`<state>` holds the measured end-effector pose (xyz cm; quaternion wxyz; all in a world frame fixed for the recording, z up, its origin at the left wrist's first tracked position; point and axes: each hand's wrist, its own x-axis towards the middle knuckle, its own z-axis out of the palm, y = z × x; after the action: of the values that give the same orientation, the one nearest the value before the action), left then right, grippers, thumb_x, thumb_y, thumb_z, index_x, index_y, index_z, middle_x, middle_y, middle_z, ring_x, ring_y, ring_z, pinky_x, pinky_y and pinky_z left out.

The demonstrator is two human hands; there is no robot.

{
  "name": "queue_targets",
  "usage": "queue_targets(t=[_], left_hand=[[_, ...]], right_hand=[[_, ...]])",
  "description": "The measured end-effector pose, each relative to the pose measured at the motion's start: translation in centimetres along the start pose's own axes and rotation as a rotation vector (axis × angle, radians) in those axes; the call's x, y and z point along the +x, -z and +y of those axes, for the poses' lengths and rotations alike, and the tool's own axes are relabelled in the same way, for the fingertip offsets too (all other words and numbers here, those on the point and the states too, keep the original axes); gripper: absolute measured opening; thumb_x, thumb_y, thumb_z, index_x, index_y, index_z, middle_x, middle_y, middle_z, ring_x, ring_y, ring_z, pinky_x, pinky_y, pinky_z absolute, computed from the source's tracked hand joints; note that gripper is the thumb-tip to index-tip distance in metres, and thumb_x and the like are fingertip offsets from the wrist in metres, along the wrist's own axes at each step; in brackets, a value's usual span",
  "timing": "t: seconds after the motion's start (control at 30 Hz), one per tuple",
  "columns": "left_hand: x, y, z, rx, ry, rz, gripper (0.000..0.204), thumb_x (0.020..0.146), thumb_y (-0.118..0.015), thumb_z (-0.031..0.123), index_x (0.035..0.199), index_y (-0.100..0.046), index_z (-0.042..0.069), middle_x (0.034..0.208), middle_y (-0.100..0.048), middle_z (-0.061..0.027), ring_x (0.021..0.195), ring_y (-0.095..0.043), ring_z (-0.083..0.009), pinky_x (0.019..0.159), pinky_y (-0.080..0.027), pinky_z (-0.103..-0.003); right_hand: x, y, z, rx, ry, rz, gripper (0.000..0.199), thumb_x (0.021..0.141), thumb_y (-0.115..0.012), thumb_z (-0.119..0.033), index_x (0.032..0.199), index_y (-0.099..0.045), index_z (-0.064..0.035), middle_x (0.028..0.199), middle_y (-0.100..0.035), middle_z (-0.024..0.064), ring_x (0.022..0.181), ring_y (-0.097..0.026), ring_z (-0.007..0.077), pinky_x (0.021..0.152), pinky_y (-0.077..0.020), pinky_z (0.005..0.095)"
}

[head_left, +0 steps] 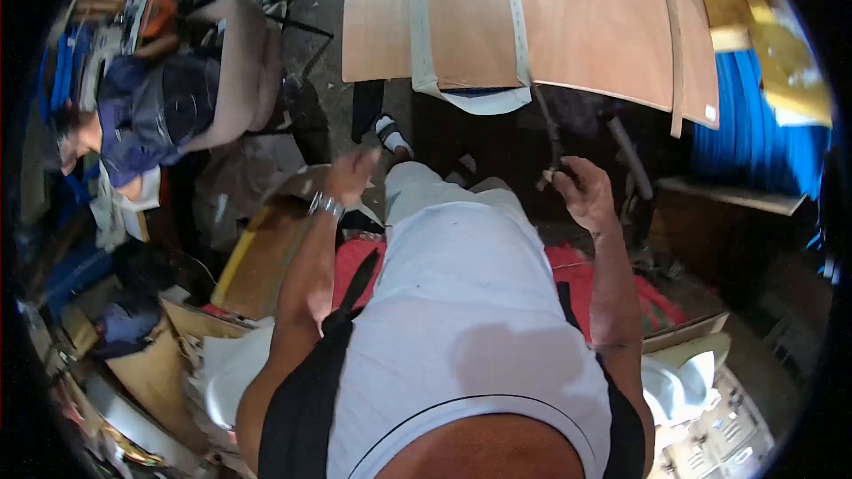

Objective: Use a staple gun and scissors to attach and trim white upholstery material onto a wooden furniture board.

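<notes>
My left hand (pixel 353 175), a metal watch (pixel 327 205) on its wrist, is in the air left of my lap. Motion smears its fingers, so what they hold, if anything, does not show. Over on the right, my right hand (pixel 586 195) is closed, its thumb and fingertips pinched together. A small pale bit shows at them, beside a thin dark strip (pixel 551 124) rising toward the table edge; I cannot make out what is held. Ahead stands a wooden tabletop (pixel 590 22). A long pale fabric strip (pixel 517 4) lies across it and loops over the near edge.
A person (pixel 133 115) in dark clothing sits at the left by a brown chair (pixel 248 71). Stacked blue material (pixel 754 137) and yellow pieces (pixel 781 71) stand at the right. A narrow wooden slat (pixel 672 44) crosses the tabletop. Red cloth (pixel 572 279) lies beneath me.
</notes>
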<state>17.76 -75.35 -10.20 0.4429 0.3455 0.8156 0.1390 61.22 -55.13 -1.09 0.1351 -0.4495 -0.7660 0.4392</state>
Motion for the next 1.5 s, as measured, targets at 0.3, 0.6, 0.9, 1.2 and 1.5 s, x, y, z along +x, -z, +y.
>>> queue_targets(t=[0.3,0.6,0.9,1.2,1.5], left_hand=[[4.7,-5.9,17.9,-0.114,-0.074,0.076,0.079,0.099,-0.049,0.068,0.082,-0.074,-0.005,0.074,-0.069,-0.0260,0.074,-0.070,-0.0413,0.072,-0.054,-0.052],[3.1,-7.8,17.3,-0.071,-0.117,0.179,0.063,0.106,-0.042,0.043,0.086,-0.074,-0.006,0.090,-0.071,-0.0341,0.089,-0.071,-0.0510,0.083,-0.055,-0.060],[1.6,-10.9,20.2,-0.135,0.175,0.482,0.053,0.103,-0.046,0.045,0.089,-0.078,0.004,0.092,-0.075,-0.0269,0.088,-0.074,-0.0439,0.080,-0.059,-0.055],[1.2,-11.6,22.0,-0.120,0.326,0.555,0.050,0.104,-0.044,0.042,0.096,-0.077,0.005,0.096,-0.077,-0.0228,0.092,-0.075,-0.0405,0.086,-0.059,-0.054],[1.1,-11.9,22.6,-0.105,0.361,0.586,0.052,0.105,-0.041,0.043,0.100,-0.076,0.005,0.099,-0.076,-0.0231,0.094,-0.075,-0.0389,0.088,-0.059,-0.053]], right_hand=[[8.1,3.7,-5.7,0.094,-0.211,-0.532,0.024,0.100,-0.072,-0.026,0.103,-0.074,-0.0024,0.082,-0.072,0.0023,0.074,-0.064,0.0097,0.069,-0.0509,0.0279],[11.5,5.1,-5.0,0.109,-0.285,-0.801,0.025,0.100,-0.072,-0.027,0.099,-0.073,-0.0027,0.087,-0.071,0.0016,0.081,-0.064,0.0111,0.076,-0.0525,0.0313],[23.8,4.6,-3.3,0.193,-0.319,-1.341,0.030,0.101,-0.070,-0.038,0.089,-0.068,-0.0100,0.074,-0.060,-0.0042,0.062,-0.047,0.0054,0.055,-0.0341,0.0236],[26.5,3.2,-3.7,0.048,-0.202,-1.381,0.032,0.102,-0.067,-0.037,0.099,-0.071,-0.0056,0.077,-0.061,-0.0029,0.064,-0.049,0.0068,0.056,-0.0359,0.0237],[27.4,0.6,-3.6,-0.008,-0.067,-1.350,0.026,0.104,-0.062,-0.029,0.093,-0.068,-0.0060,0.076,-0.060,-0.0021,0.063,-0.047,0.0063,0.053,-0.0343,0.0239]])
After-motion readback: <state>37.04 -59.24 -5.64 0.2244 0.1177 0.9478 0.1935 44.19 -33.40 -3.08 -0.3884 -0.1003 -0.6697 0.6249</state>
